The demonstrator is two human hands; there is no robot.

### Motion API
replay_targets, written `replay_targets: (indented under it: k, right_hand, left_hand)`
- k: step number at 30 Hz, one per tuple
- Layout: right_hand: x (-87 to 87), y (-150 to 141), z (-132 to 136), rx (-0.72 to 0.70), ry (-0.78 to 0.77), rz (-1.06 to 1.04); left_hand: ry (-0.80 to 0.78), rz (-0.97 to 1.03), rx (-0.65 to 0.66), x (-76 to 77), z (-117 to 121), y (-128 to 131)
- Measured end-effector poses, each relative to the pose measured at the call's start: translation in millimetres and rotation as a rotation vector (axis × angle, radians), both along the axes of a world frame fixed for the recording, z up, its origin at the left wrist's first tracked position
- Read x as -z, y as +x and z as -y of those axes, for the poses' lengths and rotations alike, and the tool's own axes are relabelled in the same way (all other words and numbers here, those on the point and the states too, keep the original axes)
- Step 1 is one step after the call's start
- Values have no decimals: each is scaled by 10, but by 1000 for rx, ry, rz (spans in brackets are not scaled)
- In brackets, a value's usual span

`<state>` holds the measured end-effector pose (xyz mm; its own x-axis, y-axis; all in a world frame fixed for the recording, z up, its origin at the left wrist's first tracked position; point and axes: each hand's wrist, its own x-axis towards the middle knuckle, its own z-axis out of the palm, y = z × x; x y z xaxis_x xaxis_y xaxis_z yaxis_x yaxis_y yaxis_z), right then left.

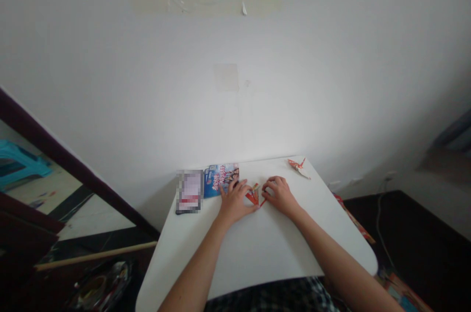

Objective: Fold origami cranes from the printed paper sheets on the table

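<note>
A small red and white piece of folded paper (252,196) lies between my two hands on the white table (253,248). My left hand (234,201) holds it from the left, thumb and index finger bent around its edges while the other fingers spread out over a printed booklet. On the other side my right hand (279,195) has curled fingers pinching the paper's right edge, which partly hides it. A finished-looking folded paper crane (299,168) in red and white rests toward the table's back right corner.
The blue printed booklet (212,185) and a pixelated phone-like item (190,192) lie at the back left. A white wall (253,120) rises behind the table. A mirror frame (79,160) leans at left, above a black-lined bin (101,285). Printed paper (355,219) shows past the right edge.
</note>
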<state>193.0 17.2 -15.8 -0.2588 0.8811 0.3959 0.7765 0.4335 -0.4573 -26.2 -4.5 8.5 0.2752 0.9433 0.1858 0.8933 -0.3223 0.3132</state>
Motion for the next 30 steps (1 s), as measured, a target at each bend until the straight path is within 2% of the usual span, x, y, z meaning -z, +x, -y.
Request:
replay_targets:
  k: [14,22,30]
  right_hand:
    - [-30,-6,-1,4,-19,22]
    - [-66,-17,34,-3,-27,-8]
    - [-28,-10,8,6,-19,11]
  left_hand:
    - [106,100,-106,63,-87,48]
    - [120,109,-116,30,-120,95]
    - [115,70,-124,-43,-88,108]
